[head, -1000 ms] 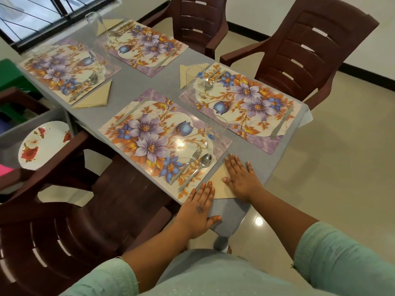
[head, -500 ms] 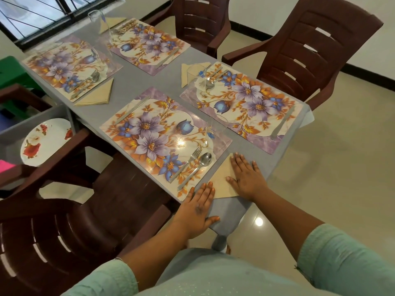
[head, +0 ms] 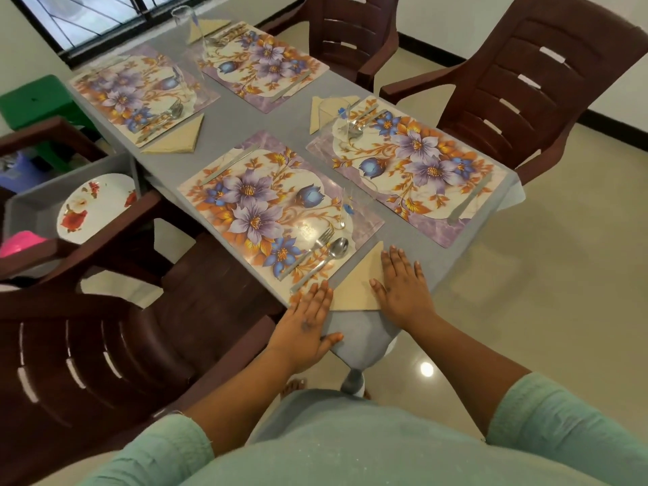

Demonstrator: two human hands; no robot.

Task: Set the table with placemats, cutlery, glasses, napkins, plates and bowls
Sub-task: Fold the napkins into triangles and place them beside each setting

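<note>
Several floral placemats lie on the grey table [head: 287, 128]. On the nearest placemat [head: 259, 212] sit a fork [head: 315, 245], a spoon [head: 331, 254], a knife [head: 228, 166] and a clear glass [head: 345, 210]. A folded beige napkin [head: 357, 285] lies at the table's near corner, beside that placemat. My right hand [head: 403, 285] lies flat on the napkin's right part. My left hand [head: 308, 317] rests flat on the table corner, fingertips at the napkin's left edge. Other napkins [head: 179, 138] and glasses [head: 184, 26] stand by the farther mats.
Brown plastic chairs surround the table: one at near left [head: 105, 345], two at the right [head: 526, 82]. A grey bin [head: 31, 201] at left holds a white flowered plate [head: 94, 208] and something pink. A green stool [head: 38, 100] stands behind it.
My right hand slid a little to the right over the napkin, baring more of it. My left hand stays flat at the corner.
</note>
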